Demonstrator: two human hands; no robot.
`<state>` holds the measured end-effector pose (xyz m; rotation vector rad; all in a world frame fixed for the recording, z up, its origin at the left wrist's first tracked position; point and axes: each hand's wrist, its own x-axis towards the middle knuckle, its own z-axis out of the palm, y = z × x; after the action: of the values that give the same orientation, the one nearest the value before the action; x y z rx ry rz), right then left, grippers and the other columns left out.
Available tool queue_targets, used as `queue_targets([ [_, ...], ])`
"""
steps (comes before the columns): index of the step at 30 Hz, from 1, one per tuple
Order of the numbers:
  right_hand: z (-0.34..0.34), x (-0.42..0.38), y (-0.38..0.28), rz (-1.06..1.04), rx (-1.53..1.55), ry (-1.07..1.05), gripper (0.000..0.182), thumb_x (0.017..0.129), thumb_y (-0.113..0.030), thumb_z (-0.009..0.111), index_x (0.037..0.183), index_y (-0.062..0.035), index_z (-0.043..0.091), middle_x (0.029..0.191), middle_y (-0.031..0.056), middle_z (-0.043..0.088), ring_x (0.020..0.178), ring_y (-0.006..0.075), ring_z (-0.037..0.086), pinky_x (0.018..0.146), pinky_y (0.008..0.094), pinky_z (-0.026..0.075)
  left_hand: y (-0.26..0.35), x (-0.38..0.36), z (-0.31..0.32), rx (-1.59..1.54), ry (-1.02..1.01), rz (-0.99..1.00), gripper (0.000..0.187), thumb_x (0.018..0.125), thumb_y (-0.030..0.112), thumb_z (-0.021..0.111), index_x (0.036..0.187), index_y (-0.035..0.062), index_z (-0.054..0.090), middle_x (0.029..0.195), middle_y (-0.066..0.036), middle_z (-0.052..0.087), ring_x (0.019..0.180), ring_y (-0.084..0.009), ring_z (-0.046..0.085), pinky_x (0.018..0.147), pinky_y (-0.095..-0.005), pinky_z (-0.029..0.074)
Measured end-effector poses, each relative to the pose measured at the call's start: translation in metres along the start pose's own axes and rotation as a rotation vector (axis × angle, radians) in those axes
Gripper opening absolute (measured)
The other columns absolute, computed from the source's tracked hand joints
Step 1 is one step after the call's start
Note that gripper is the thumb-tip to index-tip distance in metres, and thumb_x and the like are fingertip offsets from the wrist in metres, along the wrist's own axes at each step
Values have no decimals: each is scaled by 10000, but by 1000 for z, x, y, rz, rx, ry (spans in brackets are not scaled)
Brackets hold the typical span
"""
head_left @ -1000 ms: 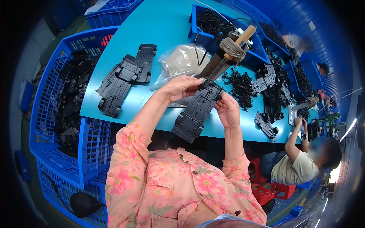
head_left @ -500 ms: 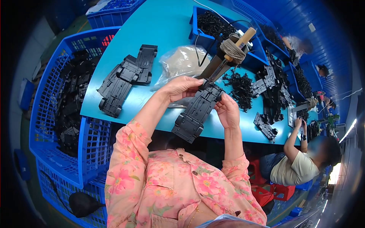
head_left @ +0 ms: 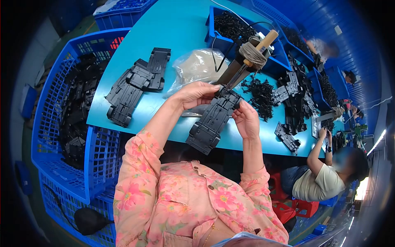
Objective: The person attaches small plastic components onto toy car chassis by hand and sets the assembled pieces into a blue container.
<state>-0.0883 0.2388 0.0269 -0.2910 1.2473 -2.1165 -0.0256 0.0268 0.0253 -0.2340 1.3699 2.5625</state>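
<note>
A black plastic toy car chassis (head_left: pixel 212 121), underside up, is held between my two hands over the table's near edge. My left hand (head_left: pixel 198 94) pinches its far left corner. My right hand (head_left: pixel 247 119) grips the far right side near a wheel, thumb and fingers closed on the edge. Just above the chassis's far end is the tip of a slanted metal rod with a wooden handle (head_left: pixel 267 40), bound with grey wrapping (head_left: pixel 252 55). Whether the tip touches the plastic is hidden.
More chassis (head_left: pixel 127 92) lie at left on the turquoise table (head_left: pixel 123 53). A clear plastic bag (head_left: pixel 199 68) sits behind my left hand. Small black parts (head_left: pixel 259 96) are heaped at right, near a blue bin (head_left: pixel 212 31). A blue crate (head_left: pixel 88 164) stands left; a co-worker (head_left: pixel 325 177) sits right.
</note>
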Motion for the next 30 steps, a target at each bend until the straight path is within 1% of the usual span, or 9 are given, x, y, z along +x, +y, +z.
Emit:
queue_targets([
  [2, 0, 0, 0, 2, 8, 5, 173, 873, -176, 553, 946, -22, 577, 829, 26, 610, 703, 85, 559, 666, 223, 467, -1, 0, 0, -12, 0, 4, 274, 839, 297, 610, 974, 58, 610, 871, 7, 619, 781, -50, 570, 694, -199, 460],
  [5, 3, -2, -2, -2, 3, -12, 177, 872, -177, 555, 949, -20, 579, 833, 29, 613, 708, 86, 563, 668, 225, 468, -1, 0, -2, -13, -16, 2, 282, 828, 322, 620, 953, 70, 625, 879, 6, 625, 804, -60, 574, 732, -212, 460],
  [14, 5, -2, -2, -2, -2, -24, 200, 875, -186, 548, 965, -11, 579, 852, 42, 618, 723, 97, 568, 681, 233, 467, -1, 0, -2, -11, -14, 11, 285, 825, 316, 623, 950, 60, 624, 887, -6, 625, 808, -72, 578, 746, -218, 461],
  [30, 1, -1, 1, -1, 2, -13, 210, 875, -188, 548, 977, -6, 575, 854, 43, 618, 726, 97, 564, 687, 233, 463, -1, 1, -2, 1, -11, 13, 277, 822, 322, 626, 932, 68, 629, 866, 6, 624, 786, -62, 572, 726, -211, 460],
])
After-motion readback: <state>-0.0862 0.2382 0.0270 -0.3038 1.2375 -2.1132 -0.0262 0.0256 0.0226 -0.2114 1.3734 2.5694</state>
